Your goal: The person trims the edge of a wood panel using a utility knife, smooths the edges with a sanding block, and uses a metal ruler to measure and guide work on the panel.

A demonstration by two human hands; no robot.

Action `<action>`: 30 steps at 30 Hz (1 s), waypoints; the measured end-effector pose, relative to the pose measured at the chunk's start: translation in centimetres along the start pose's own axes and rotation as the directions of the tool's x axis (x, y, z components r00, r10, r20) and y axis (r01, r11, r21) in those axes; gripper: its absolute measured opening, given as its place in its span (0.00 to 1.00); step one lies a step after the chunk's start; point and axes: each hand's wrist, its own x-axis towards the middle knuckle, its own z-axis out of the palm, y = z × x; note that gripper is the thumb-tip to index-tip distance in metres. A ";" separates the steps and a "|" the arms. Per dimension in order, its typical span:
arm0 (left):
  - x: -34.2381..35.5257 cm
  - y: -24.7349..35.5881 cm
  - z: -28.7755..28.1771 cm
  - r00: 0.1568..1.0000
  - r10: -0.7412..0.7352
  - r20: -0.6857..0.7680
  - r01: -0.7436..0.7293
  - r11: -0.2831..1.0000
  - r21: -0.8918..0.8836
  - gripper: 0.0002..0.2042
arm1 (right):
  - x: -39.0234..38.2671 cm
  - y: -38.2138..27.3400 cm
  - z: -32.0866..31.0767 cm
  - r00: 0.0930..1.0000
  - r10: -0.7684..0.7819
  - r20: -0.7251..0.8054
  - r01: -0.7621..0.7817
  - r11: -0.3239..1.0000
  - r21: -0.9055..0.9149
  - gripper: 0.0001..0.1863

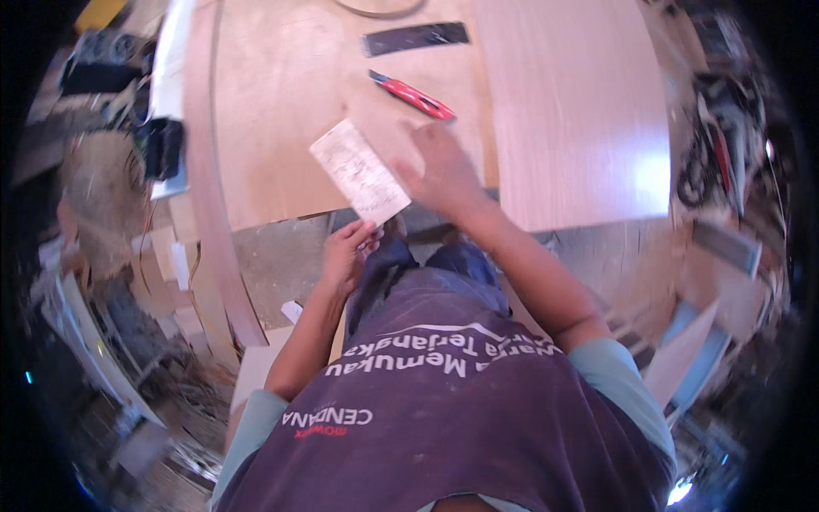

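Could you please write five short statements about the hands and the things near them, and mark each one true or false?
1. The left hand holds the card at its near end. True.
2. The right hand looks blurred. True.
3. The black strip lies farther from the person than the cutter. True.
4. The right hand grips the cutter. False: the cutter lies on the board, beyond that hand.
5. The card is completely blank. False: dark marks show on it.
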 end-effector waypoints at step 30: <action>13.1 6.9 29.9 0.505 0.070 0.860 -0.714 -0.525 0.462 0.48 | -28.0 1.3 -3.7 0.821 0.556 -0.126 -0.557 0.734 -0.389 0.11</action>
